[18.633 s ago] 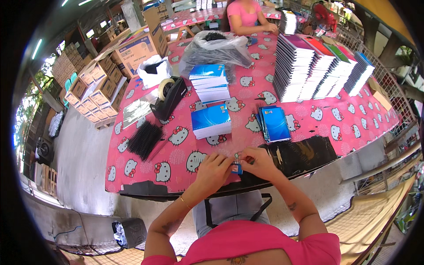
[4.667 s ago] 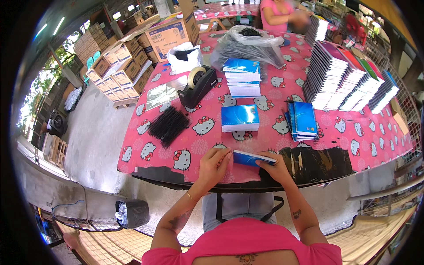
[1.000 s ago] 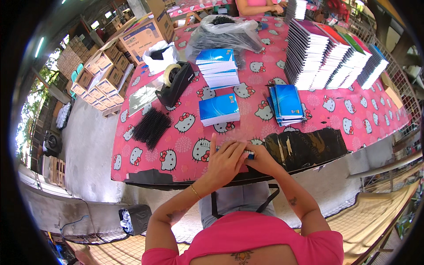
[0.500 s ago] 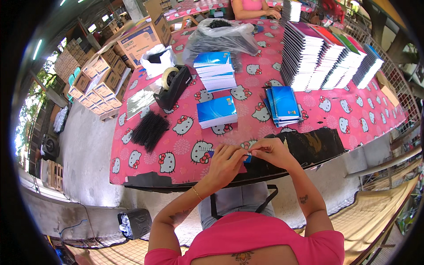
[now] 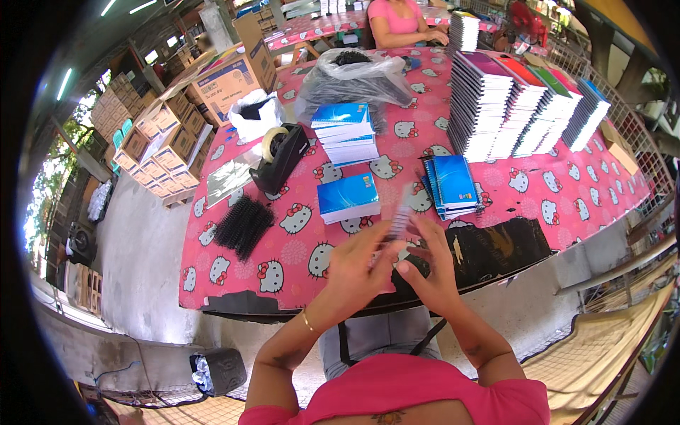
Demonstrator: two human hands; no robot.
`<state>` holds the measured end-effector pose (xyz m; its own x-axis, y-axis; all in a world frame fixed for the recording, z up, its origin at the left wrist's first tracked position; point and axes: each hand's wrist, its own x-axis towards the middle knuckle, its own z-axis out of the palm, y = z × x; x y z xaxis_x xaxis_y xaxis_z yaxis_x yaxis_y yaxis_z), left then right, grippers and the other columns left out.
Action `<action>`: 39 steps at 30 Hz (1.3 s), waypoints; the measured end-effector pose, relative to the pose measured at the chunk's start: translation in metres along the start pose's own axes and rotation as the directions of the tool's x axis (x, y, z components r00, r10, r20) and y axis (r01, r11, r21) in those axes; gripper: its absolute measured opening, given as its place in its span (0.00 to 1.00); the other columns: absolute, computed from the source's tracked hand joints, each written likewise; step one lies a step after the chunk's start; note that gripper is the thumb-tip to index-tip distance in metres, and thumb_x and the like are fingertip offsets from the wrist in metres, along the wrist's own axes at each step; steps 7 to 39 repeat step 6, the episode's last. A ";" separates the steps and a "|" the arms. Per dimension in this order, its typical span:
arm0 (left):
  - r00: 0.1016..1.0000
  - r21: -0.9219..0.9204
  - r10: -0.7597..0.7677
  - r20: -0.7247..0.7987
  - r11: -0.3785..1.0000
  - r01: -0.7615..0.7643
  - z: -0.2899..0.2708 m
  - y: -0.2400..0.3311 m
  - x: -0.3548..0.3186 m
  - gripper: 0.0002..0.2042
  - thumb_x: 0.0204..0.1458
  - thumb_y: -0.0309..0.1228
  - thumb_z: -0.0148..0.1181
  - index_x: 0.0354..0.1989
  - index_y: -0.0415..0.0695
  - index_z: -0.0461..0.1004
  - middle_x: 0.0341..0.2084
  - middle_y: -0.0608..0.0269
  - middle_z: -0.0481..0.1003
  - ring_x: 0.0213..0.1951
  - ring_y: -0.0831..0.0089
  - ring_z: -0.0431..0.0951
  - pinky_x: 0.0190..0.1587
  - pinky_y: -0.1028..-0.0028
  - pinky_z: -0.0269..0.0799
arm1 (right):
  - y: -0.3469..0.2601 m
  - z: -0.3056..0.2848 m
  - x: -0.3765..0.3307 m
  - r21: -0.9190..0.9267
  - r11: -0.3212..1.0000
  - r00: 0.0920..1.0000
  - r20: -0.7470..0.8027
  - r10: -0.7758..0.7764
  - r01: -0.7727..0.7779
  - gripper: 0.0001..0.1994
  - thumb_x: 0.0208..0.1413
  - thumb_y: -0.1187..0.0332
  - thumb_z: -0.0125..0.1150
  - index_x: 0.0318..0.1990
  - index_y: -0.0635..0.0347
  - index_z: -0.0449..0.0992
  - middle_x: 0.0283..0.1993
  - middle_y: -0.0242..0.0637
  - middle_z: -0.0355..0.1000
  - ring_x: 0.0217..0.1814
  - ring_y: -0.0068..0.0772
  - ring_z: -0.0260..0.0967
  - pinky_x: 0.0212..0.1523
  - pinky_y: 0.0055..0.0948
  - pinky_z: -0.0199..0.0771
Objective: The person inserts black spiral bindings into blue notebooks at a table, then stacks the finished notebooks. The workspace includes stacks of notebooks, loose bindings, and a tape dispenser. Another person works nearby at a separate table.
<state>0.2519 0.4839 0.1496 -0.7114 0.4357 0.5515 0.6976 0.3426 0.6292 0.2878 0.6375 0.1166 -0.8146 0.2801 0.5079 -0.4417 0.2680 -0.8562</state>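
A small spiral notebook (image 5: 401, 219), blurred by motion, stands on edge between my hands at the near side of the table. My left hand (image 5: 354, 268) is closed on its lower end. My right hand (image 5: 433, 268) is beside it with thumb and fingers apart; whether a fingertip touches the notebook cannot be made out. Just beyond lies a short stack of blue-covered page blocks (image 5: 348, 198), with a taller blue stack (image 5: 345, 134) behind. Right of these is a small pile of bound blue notebooks (image 5: 452, 185). Black plastic spiral coils (image 5: 243, 227) lie to the left.
A black tape dispenser (image 5: 280, 159) and a white bag (image 5: 256, 115) stand on the left. A clear plastic bag of black coils (image 5: 354, 81) sits farther back. Tall notebook stacks (image 5: 482, 106) line the right. Across the table sits a person in pink (image 5: 400, 25). Cartons (image 5: 230, 81) stand left.
The notebook has been raised upright from low between my hands. My right hand's pinch has opened and its fingers have spread. The whole view has tilted slightly.
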 end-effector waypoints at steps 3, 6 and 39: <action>0.993 -0.014 0.113 -0.043 0.993 -0.114 0.004 -0.017 0.025 0.15 0.57 0.28 0.61 0.53 0.39 0.75 0.45 0.47 0.78 0.43 0.53 0.81 0.44 0.64 0.77 | 0.028 -0.033 0.024 0.049 0.978 0.979 0.032 0.204 -0.205 0.18 0.61 0.68 0.61 0.55 0.66 0.68 0.45 0.43 0.76 0.43 0.38 0.77 0.50 0.39 0.79; 0.995 0.425 0.098 -0.030 0.902 -0.076 -0.003 -0.117 0.026 0.17 0.59 0.30 0.60 0.56 0.41 0.74 0.52 0.42 0.75 0.55 0.51 0.76 0.54 0.61 0.73 | 0.031 -0.055 0.058 0.366 0.903 0.970 0.000 0.244 -0.227 0.23 0.62 0.68 0.60 0.61 0.65 0.64 0.49 0.44 0.77 0.47 0.46 0.78 0.53 0.44 0.79; 0.995 0.425 0.098 -0.030 0.902 -0.076 -0.003 -0.117 0.026 0.17 0.59 0.30 0.60 0.56 0.41 0.74 0.52 0.42 0.75 0.55 0.51 0.76 0.54 0.61 0.73 | 0.031 -0.055 0.058 0.366 0.903 0.970 0.000 0.244 -0.227 0.23 0.62 0.68 0.60 0.61 0.65 0.64 0.49 0.44 0.77 0.47 0.46 0.78 0.53 0.44 0.79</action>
